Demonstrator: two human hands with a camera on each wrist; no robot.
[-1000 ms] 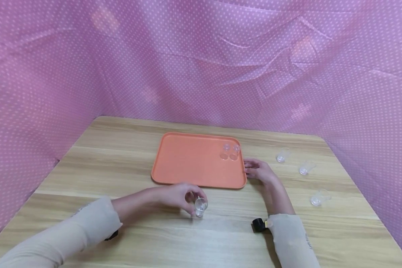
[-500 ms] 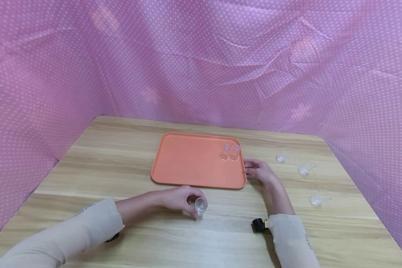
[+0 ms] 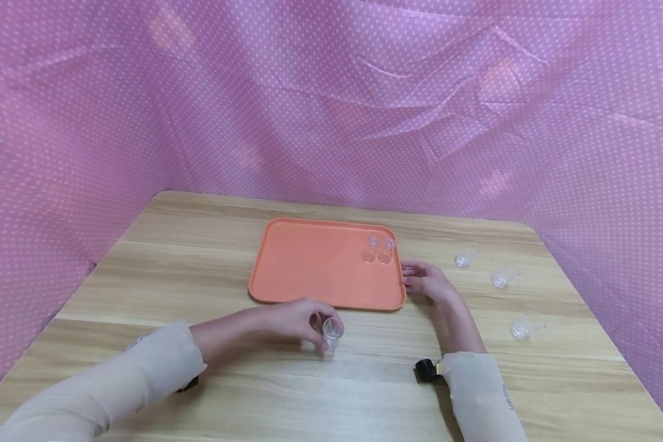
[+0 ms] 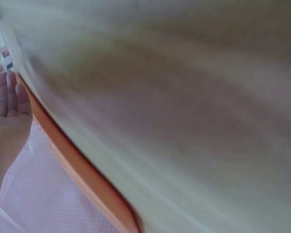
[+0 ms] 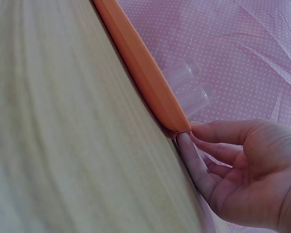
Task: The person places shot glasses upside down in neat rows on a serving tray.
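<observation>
With thumb and fingers, my left hand (image 3: 298, 320) holds a small clear cup (image 3: 332, 333) rim up, over the bare wood just in front of the tray. In the left wrist view this cup (image 4: 8, 61) shows at the left edge, by the fingertips. My right hand (image 3: 428, 282) is at the right edge of the orange tray (image 3: 320, 288). The right wrist view has its thumb and a finger meeting on the tray's rim, the other fingers loosely bent behind. Clear cups (image 3: 383, 258) stand in the tray's far right corner.
Three more clear cups (image 3: 506, 275) stand on the wooden table (image 3: 188, 270) to the right of my right forearm. A pink dotted cloth (image 3: 309, 123) hangs behind the table and at both sides. A small black device (image 3: 426, 371) sits at my right sleeve.
My left fingers have drawn closer around the cup. Hand and cup then shifted slightly up in the head view. The right hand and the tray have stayed in place.
</observation>
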